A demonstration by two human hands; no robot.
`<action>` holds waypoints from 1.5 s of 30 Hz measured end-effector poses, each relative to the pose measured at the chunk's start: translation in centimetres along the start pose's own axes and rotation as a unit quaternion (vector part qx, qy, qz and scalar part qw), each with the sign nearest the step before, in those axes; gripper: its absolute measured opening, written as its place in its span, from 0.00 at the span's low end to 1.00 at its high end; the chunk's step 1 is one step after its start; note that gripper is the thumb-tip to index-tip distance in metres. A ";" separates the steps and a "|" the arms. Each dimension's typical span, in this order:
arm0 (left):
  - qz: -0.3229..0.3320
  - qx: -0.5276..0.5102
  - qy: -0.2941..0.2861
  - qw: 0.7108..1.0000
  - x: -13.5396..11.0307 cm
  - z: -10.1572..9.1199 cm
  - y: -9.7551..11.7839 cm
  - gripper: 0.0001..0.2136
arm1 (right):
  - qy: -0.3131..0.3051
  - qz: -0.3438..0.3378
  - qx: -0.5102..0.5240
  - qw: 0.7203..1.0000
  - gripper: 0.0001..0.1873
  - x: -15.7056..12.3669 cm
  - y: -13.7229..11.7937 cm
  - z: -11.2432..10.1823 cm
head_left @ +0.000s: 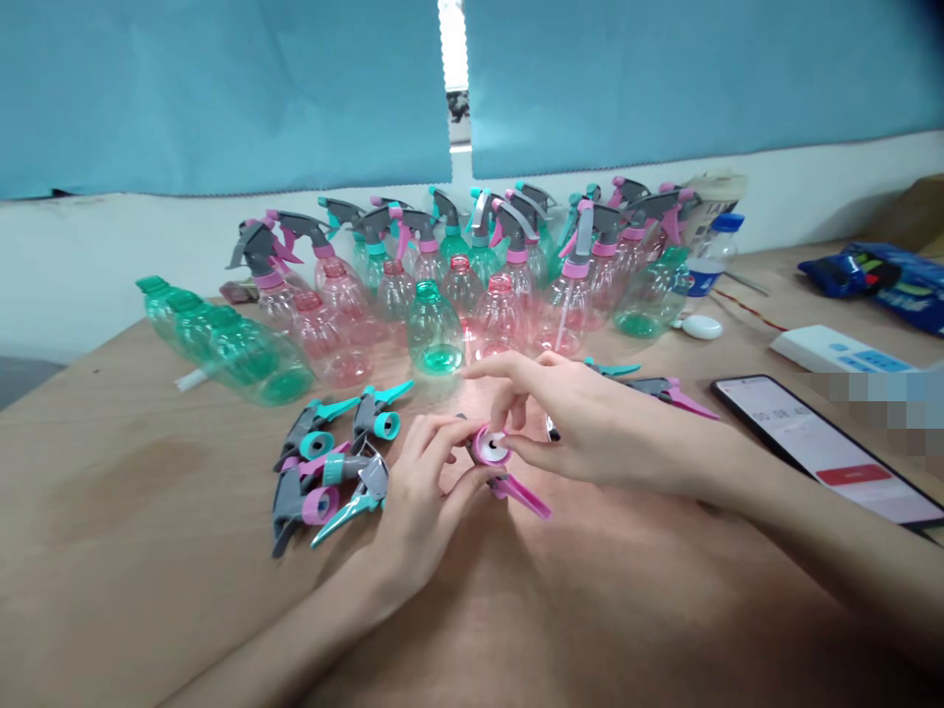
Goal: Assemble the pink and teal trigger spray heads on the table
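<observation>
Near the middle of the table my left hand (424,492) grips a grey and pink trigger sprayer head (492,445). Its pink collar opening faces up with a white inside, and its pink lever (525,497) points to the lower right. Over that collar is my right hand (567,418), thumb and bent finger brought together at its rim while another finger stretches left. Whatever small piece the right fingertips pinch, if any, is hidden. Left of my left hand lie several loose sprayer heads (320,504), grey with teal or pink parts. More heads (668,393) lie partly behind my right arm.
Several clear pink and green bottles stand behind, including an open green bottle (437,329); many carry sprayer heads. Green bottles (243,349) line the left. At right are a phone (826,447), a white device (841,351), a blue packet (885,280) and a blue-capped bottle (715,256).
</observation>
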State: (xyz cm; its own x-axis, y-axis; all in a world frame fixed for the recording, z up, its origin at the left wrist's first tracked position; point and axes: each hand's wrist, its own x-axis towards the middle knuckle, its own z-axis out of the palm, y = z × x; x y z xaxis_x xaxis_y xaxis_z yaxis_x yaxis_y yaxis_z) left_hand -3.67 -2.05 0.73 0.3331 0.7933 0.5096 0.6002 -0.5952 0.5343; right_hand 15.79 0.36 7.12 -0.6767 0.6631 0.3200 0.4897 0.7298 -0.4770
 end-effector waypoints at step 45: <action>0.031 0.082 -0.016 0.996 0.0 0.4 -0.3 0.11 | 0.013 0.032 -0.016 0.999 0.15 0.4 0.2 2.1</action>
State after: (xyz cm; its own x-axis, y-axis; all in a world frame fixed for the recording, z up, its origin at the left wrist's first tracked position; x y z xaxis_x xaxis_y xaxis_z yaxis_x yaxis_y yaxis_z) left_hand -3.56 -1.80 0.32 0.3942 0.7608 0.5155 0.6873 -0.6165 0.3841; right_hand 14.44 0.41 5.42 -0.6288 0.7130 0.3102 0.5494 0.6897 -0.4717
